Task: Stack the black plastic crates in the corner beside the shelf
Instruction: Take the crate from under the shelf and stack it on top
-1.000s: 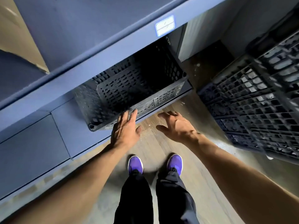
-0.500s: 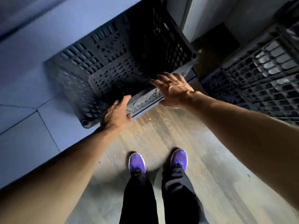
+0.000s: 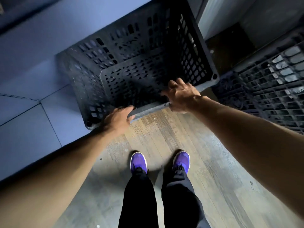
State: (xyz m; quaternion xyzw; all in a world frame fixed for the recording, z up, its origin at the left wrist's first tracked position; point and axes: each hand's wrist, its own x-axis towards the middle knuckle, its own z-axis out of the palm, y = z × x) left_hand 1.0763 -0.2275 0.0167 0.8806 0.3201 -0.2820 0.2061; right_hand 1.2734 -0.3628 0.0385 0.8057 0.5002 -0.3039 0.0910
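An open-topped black plastic crate with perforated walls sits on the floor, pushed partly under the blue shelf. My left hand is closed over the crate's near rim close to its left corner. My right hand holds the same rim further right, fingers curled inside the crate and thumb under the edge. More black lattice crates stand at the right, seen from their side or bottom.
My feet in purple shoes stand on the worn wooden floor just behind the crate. A grey wall panel and a dark corner gap lie beyond the crate, between the shelf and the other crates.
Both hands went from hovering open near the crate to closing on its near rim. The view has dropped lower and closer to the crate.
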